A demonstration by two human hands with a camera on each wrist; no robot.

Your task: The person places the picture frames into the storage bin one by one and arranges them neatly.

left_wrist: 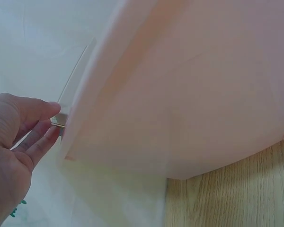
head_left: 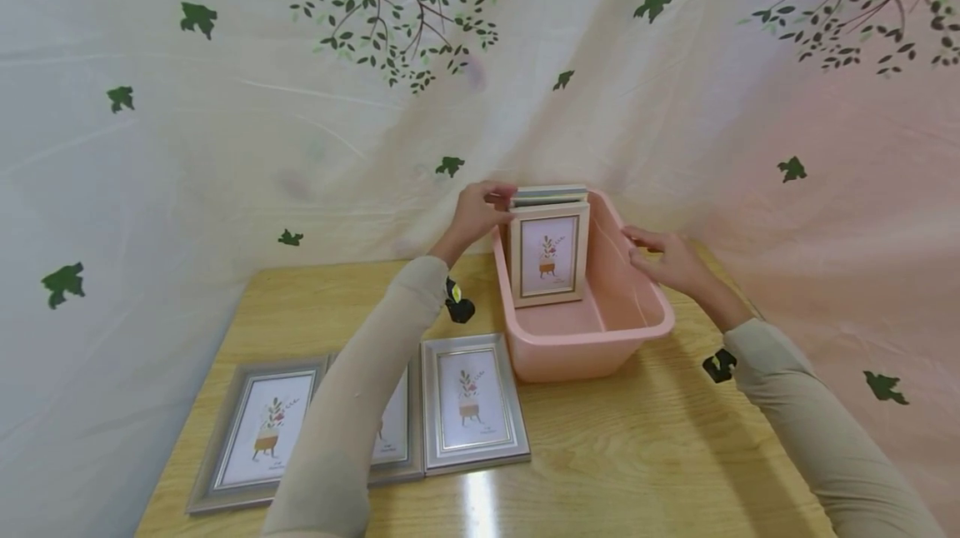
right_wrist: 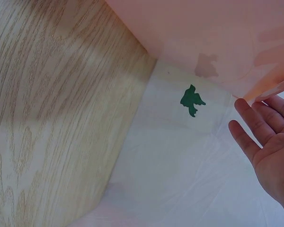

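Observation:
A pink plastic basin (head_left: 577, 359) stands on the table, with several picture frames propped upright inside. The front picture frame (head_left: 513, 271) has a cream border and a potted-plant picture; the top edges of other frames (head_left: 551, 191) show behind it. My left hand (head_left: 476, 217) pinches a frame at its upper left corner. In the left wrist view, the thumb and fingers meet at a thin edge, mostly hidden behind the basin wall (left_wrist: 180, 94). My right hand (head_left: 675, 263) touches the basin's right rim; its fingers (right_wrist: 255, 125) are extended against the lip.
Left of the basin, a silver picture frame (head_left: 474, 401) lies face up. Beside it are a partly hidden frame (head_left: 393, 425) under my left forearm and a grey frame (head_left: 258, 430). A white curtain (head_left: 360, 146) with printed leaves hangs behind the wooden table (head_left: 622, 455).

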